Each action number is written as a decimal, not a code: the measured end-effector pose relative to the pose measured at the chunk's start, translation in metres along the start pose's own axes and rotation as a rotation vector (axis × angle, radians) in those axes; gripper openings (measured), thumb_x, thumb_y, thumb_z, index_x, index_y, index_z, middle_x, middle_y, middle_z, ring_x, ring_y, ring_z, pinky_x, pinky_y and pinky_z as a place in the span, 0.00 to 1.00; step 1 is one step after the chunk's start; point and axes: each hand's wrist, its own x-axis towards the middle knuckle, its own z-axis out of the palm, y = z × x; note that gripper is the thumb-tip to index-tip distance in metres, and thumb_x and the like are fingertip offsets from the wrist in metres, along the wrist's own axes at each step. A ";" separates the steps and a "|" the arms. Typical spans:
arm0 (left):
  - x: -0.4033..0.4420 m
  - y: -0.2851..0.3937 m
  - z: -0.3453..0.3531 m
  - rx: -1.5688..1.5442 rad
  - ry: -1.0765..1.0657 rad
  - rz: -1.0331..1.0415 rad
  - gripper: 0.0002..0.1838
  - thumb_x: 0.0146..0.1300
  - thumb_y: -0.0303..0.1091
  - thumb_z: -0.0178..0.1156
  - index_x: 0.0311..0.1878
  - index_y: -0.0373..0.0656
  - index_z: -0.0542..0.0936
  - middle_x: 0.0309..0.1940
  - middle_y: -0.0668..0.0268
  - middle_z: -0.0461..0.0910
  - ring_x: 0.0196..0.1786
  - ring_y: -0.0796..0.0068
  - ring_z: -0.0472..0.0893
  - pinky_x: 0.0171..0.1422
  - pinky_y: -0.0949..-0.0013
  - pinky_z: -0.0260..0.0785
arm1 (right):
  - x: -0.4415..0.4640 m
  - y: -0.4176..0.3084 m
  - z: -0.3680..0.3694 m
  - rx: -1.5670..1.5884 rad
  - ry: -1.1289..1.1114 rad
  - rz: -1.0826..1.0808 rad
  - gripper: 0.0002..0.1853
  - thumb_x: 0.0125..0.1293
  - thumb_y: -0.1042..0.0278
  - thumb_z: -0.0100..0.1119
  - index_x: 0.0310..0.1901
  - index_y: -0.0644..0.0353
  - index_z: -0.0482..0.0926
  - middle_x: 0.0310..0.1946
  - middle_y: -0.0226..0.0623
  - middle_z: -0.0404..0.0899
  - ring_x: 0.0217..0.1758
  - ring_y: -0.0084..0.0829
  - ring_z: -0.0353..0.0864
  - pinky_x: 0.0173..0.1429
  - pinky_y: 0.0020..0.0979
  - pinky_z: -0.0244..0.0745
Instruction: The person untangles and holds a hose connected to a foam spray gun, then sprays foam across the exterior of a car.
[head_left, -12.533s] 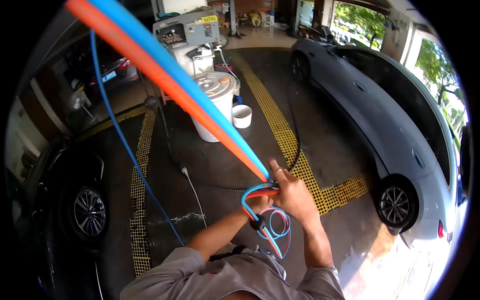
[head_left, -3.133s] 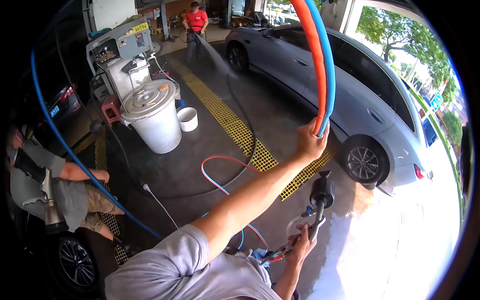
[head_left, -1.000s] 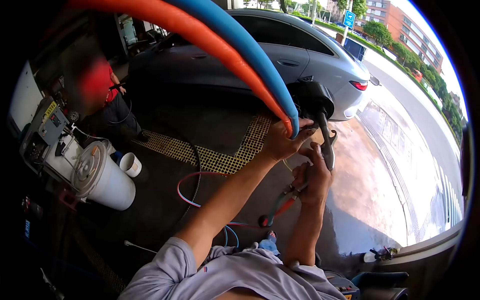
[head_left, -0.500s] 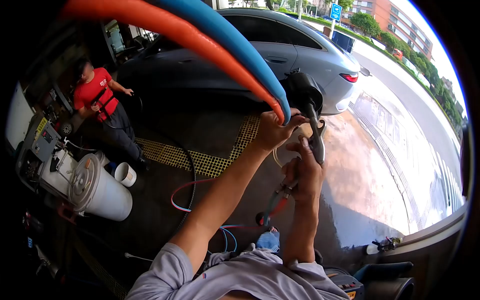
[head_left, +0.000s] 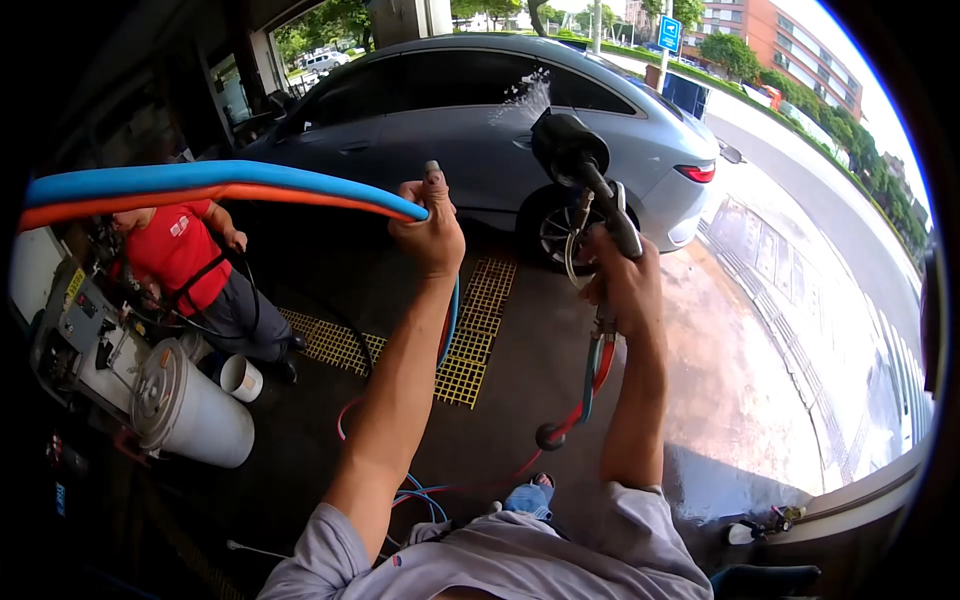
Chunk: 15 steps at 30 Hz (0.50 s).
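My left hand (head_left: 432, 228) is closed round a blue hose (head_left: 250, 178) and an orange hose (head_left: 240, 194), which run off to the left. In my right hand (head_left: 628, 280) is the metal handle of a spray gun (head_left: 572, 150) with a wide black head, tilted toward the car. White spray or foam (head_left: 530, 95) shows in front of the side windows of the silver-blue car (head_left: 450, 160). Below my right fist, red and blue hoses (head_left: 592, 385) hang from the gun's grip, with a dark round piece (head_left: 550, 436) on them.
At the left stands a person in a red shirt (head_left: 185, 255), holding a black hose. Near that person are a white lidded barrel (head_left: 200, 410), a small white bucket (head_left: 241, 378) and a grey machine (head_left: 85, 320). Yellow floor grating (head_left: 465, 350) runs below the car.
My left hand has moved left, away from the gun, with the hoses. The gun has swung a little left and up, and white spray now shows before the car. The person in red has leaned left.
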 end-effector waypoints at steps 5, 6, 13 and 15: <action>0.000 -0.068 0.054 -0.107 0.138 0.121 0.20 0.75 0.42 0.60 0.29 0.40 0.71 0.19 0.70 0.73 0.19 0.86 0.68 0.23 0.80 0.59 | 0.066 -0.019 -0.080 -0.194 -0.022 -0.029 0.17 0.73 0.56 0.60 0.36 0.65 0.79 0.24 0.34 0.81 0.15 0.23 0.76 0.20 0.25 0.72; 0.006 -0.075 0.062 -0.006 0.125 0.102 0.20 0.75 0.42 0.60 0.29 0.40 0.71 0.19 0.70 0.73 0.19 0.86 0.68 0.23 0.80 0.58 | 0.078 -0.023 -0.101 -0.230 -0.022 -0.010 0.17 0.73 0.56 0.60 0.36 0.65 0.80 0.24 0.34 0.81 0.15 0.23 0.77 0.20 0.25 0.72; 0.062 -0.081 0.120 -0.021 0.184 0.111 0.22 0.75 0.45 0.60 0.28 0.41 0.70 0.17 0.73 0.69 0.21 0.85 0.67 0.28 0.76 0.59 | 0.164 -0.021 -0.219 -0.518 0.102 0.055 0.20 0.70 0.53 0.61 0.40 0.68 0.82 0.27 0.37 0.82 0.17 0.27 0.78 0.21 0.30 0.74; 0.056 -0.099 0.125 -0.014 0.180 0.109 0.21 0.75 0.43 0.60 0.28 0.41 0.70 0.18 0.73 0.69 0.20 0.85 0.67 0.27 0.77 0.59 | 0.189 -0.005 -0.247 -0.552 0.182 0.080 0.19 0.70 0.57 0.61 0.44 0.69 0.82 0.28 0.42 0.84 0.15 0.28 0.78 0.19 0.29 0.74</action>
